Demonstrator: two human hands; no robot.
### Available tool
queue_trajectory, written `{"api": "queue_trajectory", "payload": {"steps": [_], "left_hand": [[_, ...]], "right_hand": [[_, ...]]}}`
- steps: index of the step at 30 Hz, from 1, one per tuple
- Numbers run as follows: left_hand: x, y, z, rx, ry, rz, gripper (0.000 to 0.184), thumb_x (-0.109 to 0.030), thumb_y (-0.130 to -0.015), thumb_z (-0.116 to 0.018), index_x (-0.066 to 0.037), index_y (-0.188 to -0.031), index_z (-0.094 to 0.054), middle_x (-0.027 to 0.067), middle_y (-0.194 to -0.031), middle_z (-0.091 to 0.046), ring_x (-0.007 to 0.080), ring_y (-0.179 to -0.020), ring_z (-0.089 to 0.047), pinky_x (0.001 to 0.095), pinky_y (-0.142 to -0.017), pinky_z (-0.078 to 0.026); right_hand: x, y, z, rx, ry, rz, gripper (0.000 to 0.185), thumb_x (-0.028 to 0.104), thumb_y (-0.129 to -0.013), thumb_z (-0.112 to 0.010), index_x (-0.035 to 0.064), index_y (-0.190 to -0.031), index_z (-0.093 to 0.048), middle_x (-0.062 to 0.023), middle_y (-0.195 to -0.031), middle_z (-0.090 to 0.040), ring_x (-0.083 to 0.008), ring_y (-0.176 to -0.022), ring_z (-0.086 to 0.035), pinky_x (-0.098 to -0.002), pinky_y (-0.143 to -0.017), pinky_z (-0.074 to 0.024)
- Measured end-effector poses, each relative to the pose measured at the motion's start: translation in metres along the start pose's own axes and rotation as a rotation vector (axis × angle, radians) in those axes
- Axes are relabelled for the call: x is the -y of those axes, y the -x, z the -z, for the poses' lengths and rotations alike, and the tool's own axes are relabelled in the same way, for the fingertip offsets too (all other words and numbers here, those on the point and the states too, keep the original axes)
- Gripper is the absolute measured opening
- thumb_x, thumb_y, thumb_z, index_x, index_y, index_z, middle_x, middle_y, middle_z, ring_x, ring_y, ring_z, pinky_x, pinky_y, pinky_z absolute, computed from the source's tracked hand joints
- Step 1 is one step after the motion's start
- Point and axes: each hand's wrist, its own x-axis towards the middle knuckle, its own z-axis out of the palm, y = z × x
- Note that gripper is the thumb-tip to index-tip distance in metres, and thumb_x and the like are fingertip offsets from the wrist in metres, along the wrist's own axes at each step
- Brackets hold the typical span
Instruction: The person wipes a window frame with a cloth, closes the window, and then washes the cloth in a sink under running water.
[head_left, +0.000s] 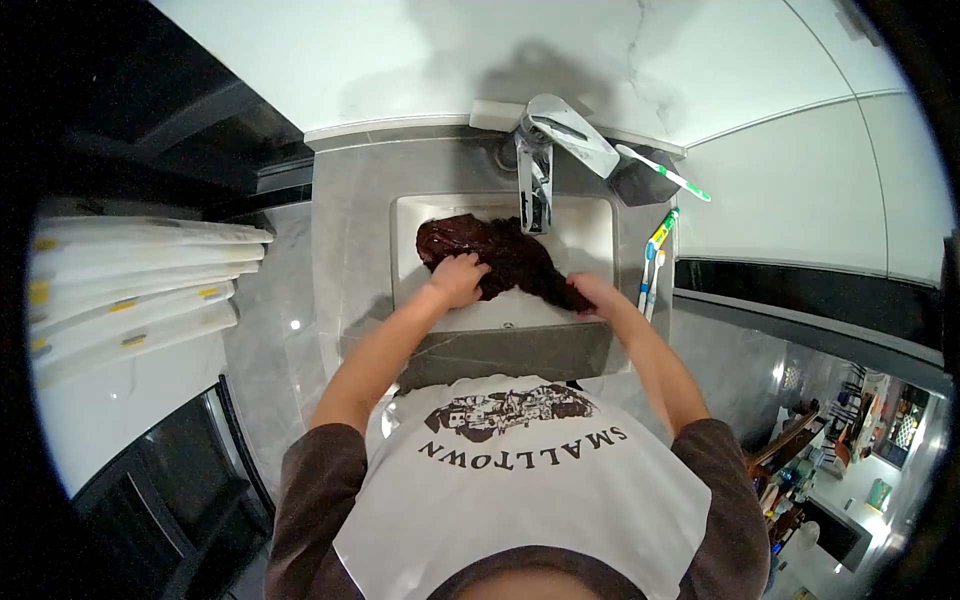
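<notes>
A dark reddish-brown wet cloth point(500, 250) lies bunched in the white sink basin point(585, 225), below the chrome faucet point(537, 185). My left hand point(460, 279) is on the cloth's near left part, its fingers curled against the fabric. At the basin's right side my right hand point(592, 294) is closed on the cloth's narrow right end. The fingertips of both hands are partly hidden in the dark fabric.
A dark cup point(642, 182) with a green and white toothbrush point(665, 173) stands right of the faucet. More toothbrushes point(657, 245) lie along the grey counter's point(352, 230) right edge. A white patterned curtain point(140, 285) hangs at the left.
</notes>
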Motion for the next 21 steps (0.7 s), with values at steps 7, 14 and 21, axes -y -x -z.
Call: {"api": "queue_trajectory", "payload": {"steps": [7,14,21], "left_hand": [[0.004,0.003,-0.014,0.04,0.283,-0.081,0.028,-0.013,-0.071,-0.049,-0.014,-0.096,-0.058,0.013,-0.097,-0.053,0.0287,-0.095,-0.05,0.0379,-0.081,-0.041],[0.02,0.008,-0.002,-0.256,0.14,0.235,0.027,-0.01,-0.069,-0.058,-0.006,-0.095,-0.053,0.0166,-0.094,-0.05,0.0316,-0.092,-0.048,0.0372,-0.08,-0.042],[0.012,0.008,0.001,-0.182,-0.034,0.347,0.044,-0.02,-0.061,-0.069,-0.001,-0.095,-0.051,0.0141,-0.104,-0.04,0.0291,-0.098,-0.042,0.0336,-0.079,-0.044]], "right_hand": [[0.016,-0.005,-0.039,-0.644,1.163,0.543,0.042,0.034,-0.079,-0.045,-0.0014,-0.1,-0.05,-0.0222,-0.095,-0.055,-0.0358,-0.088,-0.053,-0.0428,-0.074,-0.0442],[0.024,-0.079,-0.058,-0.702,0.866,0.531,0.034,0.031,-0.083,-0.043,0.0013,-0.097,-0.05,-0.0211,-0.092,-0.055,-0.0364,-0.084,-0.053,-0.0444,-0.07,-0.0429],[0.015,-0.061,-0.02,-1.117,0.931,0.729,0.03,0.032,-0.082,-0.044,0.0067,-0.097,-0.051,-0.012,-0.061,-0.059,-0.0307,-0.051,-0.057,-0.0442,-0.048,-0.045]]}}
